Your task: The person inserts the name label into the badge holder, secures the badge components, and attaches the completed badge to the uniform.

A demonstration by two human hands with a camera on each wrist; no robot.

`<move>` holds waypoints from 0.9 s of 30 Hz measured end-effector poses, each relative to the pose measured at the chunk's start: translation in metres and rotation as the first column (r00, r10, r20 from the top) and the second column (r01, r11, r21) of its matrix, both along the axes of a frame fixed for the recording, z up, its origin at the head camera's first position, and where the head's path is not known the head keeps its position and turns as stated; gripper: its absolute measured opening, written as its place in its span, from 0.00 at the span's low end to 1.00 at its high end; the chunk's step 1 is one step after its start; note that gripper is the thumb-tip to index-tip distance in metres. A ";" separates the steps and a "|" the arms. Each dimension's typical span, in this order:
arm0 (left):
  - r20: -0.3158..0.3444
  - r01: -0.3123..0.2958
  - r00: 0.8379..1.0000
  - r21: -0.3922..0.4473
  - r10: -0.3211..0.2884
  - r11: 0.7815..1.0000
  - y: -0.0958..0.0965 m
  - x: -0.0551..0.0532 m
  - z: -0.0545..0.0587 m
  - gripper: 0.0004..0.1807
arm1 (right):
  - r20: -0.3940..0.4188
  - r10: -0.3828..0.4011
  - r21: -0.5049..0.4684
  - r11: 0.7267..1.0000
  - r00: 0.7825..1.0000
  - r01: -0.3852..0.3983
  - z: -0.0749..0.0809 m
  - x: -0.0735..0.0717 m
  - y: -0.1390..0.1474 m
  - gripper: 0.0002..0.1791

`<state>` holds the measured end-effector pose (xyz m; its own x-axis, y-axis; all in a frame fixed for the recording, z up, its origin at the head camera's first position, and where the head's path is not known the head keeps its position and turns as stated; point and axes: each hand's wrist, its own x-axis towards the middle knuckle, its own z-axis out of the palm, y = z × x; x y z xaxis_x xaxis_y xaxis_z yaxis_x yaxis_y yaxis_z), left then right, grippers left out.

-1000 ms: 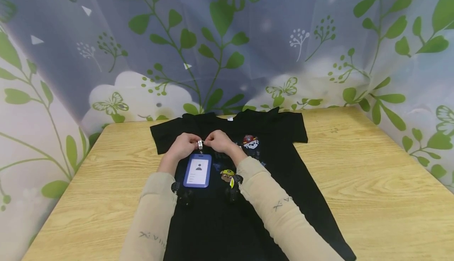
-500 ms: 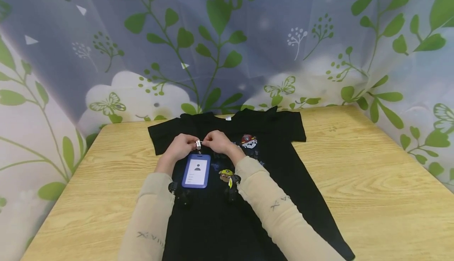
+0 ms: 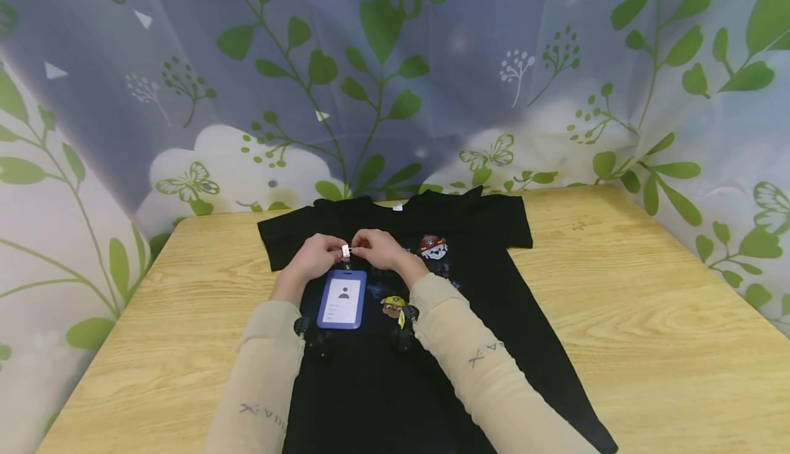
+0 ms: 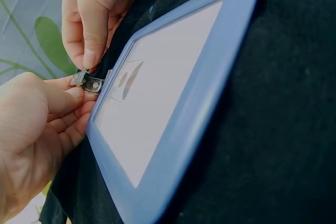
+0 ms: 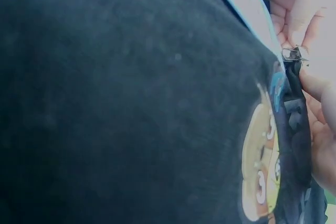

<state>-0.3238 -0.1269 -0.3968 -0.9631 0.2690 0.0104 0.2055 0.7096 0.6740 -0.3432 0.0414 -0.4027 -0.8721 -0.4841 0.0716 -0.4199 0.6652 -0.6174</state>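
A blue-framed ID badge lies on a black T-shirt, its white card showing a dark person icon. My left hand pinches the small metal badge clip at the badge's top between thumb and fingers. From the other side my right hand comes in, and its thumb and fingertips pinch a thin metal part of the clip. In the right wrist view the clip sits between both hands' fingertips, close to the shirt. Whether it has fabric in it I cannot tell.
The shirt is spread on a wood-grain table, collar toward the back, with cartoon dog prints on its chest. Behind and at the sides hangs a curtain with leaves and butterflies. Dark wrist devices sit under both sleeves.
Both hands stay at the clip. The clip has turned a little between the fingers, and the badge has shifted slightly toward me. The head view has moved slightly.
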 end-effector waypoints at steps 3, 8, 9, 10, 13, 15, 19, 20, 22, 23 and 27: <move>-0.004 0.000 1.000 -0.005 0.000 1.000 0.000 0.001 0.000 0.10 | -0.015 0.008 -0.011 1.000 1.000 -0.009 0.000 0.001 0.001 0.06; -0.004 0.000 1.000 -0.010 0.000 1.000 0.000 0.002 0.002 0.10 | -0.018 0.011 -0.014 1.000 1.000 -0.011 -0.001 0.000 0.001 0.06; -0.004 -0.002 1.000 -0.011 0.002 1.000 0.000 0.002 0.002 0.10 | -0.018 0.012 -0.013 1.000 1.000 -0.013 -0.001 0.000 0.001 0.06; -0.003 -0.003 1.000 -0.011 0.003 1.000 0.001 0.003 0.002 0.10 | -0.017 0.015 -0.012 1.000 1.000 -0.015 -0.002 0.000 0.001 0.06; 0.004 -0.006 1.000 -0.010 0.006 1.000 0.001 0.003 0.002 0.10 | -0.024 0.027 -0.004 1.000 0.999 -0.027 -0.002 -0.001 0.001 0.06; 0.006 -0.003 1.000 -0.014 0.003 1.000 0.001 0.003 0.001 0.10 | -0.024 0.037 0.001 0.999 0.999 -0.037 -0.002 -0.001 0.001 0.05; 0.009 0.008 1.000 -0.031 -0.008 0.999 0.001 0.002 0.001 0.10 | -0.034 0.062 0.018 0.998 0.998 -0.061 -0.001 -0.001 0.001 0.05; 0.008 0.013 1.000 -0.037 -0.013 0.999 0.000 0.002 0.001 0.10 | -0.038 0.067 0.022 0.998 0.997 -0.066 -0.001 -0.002 0.001 0.05; 0.010 0.017 1.000 -0.043 -0.017 0.999 0.000 0.002 0.002 0.10 | -0.046 0.077 0.032 0.997 0.996 -0.075 -0.002 -0.002 0.001 0.05; 0.013 0.019 1.000 -0.045 -0.018 0.999 0.000 0.002 0.002 0.10 | -0.049 0.081 0.035 0.996 0.996 -0.079 -0.002 -0.002 0.001 0.05; 0.024 0.025 0.999 -0.048 -0.024 0.999 0.000 0.002 0.003 0.10 | -0.059 0.101 0.046 0.994 0.993 -0.098 -0.002 -0.004 0.001 0.05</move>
